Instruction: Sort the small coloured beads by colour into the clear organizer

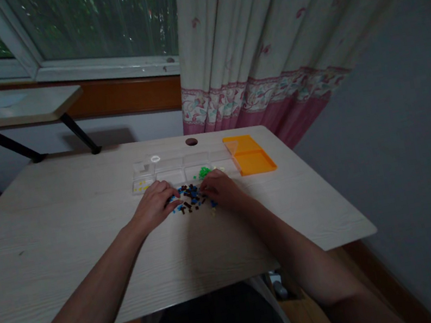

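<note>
A loose pile of small blue and dark brown building-block pieces (191,196) lies on the table between my hands. At its left edge is my left hand (155,203), thumb and forefinger apart, with no piece visible between them. My right hand (220,187) is at the pile's right edge, its fingers drawn together at the pieces; whatever they pinch is too small to make out. Just behind stands a clear compartment box (171,177). Green pieces (204,172) fill one compartment, and yellow pieces (142,186) lie in the left one.
An orange open case (254,160) lies right of the clear box. A few pale pieces (213,212) lie near my right wrist. The wooden table (65,225) has a round hole (191,142) at the back. A raised shelf (11,104) stands left, and a curtain (233,70) hangs behind.
</note>
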A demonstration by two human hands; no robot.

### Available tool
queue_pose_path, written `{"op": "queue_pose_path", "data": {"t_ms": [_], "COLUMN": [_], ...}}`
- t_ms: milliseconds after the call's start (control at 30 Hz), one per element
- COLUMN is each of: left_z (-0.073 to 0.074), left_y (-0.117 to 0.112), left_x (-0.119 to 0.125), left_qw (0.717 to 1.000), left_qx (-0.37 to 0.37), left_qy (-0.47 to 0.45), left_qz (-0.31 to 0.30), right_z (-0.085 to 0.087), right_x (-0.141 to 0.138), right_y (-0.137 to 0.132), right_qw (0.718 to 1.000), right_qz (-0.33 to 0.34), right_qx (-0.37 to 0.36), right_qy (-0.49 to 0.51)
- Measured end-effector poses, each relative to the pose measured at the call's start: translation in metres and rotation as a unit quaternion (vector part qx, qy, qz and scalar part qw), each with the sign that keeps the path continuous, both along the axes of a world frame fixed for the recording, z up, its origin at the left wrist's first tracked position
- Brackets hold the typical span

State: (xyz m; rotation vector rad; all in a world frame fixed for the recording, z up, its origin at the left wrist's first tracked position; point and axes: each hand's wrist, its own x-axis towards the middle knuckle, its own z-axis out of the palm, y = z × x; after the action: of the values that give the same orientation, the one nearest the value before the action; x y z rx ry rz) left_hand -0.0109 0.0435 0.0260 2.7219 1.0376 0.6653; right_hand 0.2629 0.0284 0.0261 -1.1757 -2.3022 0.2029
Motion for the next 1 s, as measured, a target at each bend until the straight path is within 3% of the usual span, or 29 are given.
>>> {"op": "queue_pose_path", "data": {"t_ms": [200, 433, 600, 800, 1000], "left_z": [0.004, 0.005, 0.010, 0.017, 0.014], "left_y": [-0.003, -0.007, -0.004, 0.008, 0.023], "left_x": [0.007, 0.009, 0.003, -0.018, -0.042], "left_qw": [1.000, 0.997, 0.996, 0.979, 0.953], "left_qx": [0.012, 0.056, 0.067, 0.095, 0.109], "left_qy": [0.020, 0.051, -0.020, -0.090, -0.111], "left_qz": [0.005, 0.015, 0.059, 0.159, 0.259], "right_z": [0.001, 0.000, -0.005, -0.008, -0.011], "right_x": [0.001, 0.023, 0.039, 0.040, 0.044], "right_y": [0.001, 0.007, 0.012, 0.014, 0.016], "right_qw": [0.998, 0.966, 0.930, 0.932, 0.932], "right_qz": [-0.051, -0.234, -0.350, -0.353, -0.350], "right_qx": [0.028, 0.095, 0.083, 0.067, 0.068], "right_qy": [0.003, 0.054, 0.070, 0.058, 0.058]}}
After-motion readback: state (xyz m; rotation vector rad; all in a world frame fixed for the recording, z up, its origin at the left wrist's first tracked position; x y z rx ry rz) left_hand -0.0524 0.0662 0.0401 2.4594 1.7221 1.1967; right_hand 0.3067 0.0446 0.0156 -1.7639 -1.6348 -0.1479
